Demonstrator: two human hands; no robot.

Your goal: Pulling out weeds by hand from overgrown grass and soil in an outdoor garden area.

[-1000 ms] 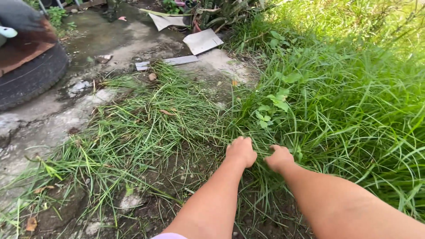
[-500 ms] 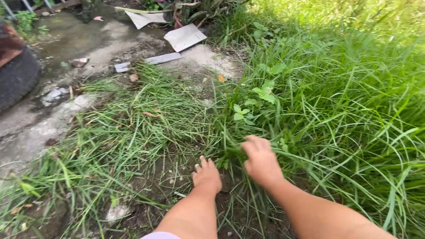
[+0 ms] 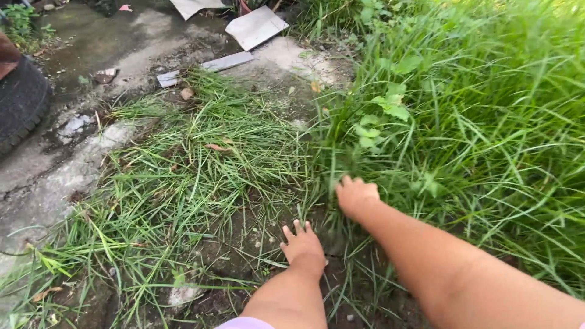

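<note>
My left hand (image 3: 303, 245) lies flat on bare dark soil (image 3: 244, 244) with its fingers spread, holding nothing. Just to its upper right, my right hand (image 3: 356, 196) has its fingers curled into the base of a tall green grass clump (image 3: 390, 140). Grass blades hide its fingertips. Both forearms reach in from the bottom edge. A mat of flattened, loose grass (image 3: 201, 152) lies to the left of both hands.
Dense tall grass (image 3: 487, 122) fills the right side. Wet concrete (image 3: 91, 55) runs along the upper left, with a black tyre (image 3: 21, 103) at the left edge. Flat grey board pieces (image 3: 256, 27) and a narrow strip (image 3: 204, 64) lie at the top.
Both hands were gripping the grass clump together. My left hand has let go, pulled back and spread flat on the soil. My right hand stays at the clump's base.
</note>
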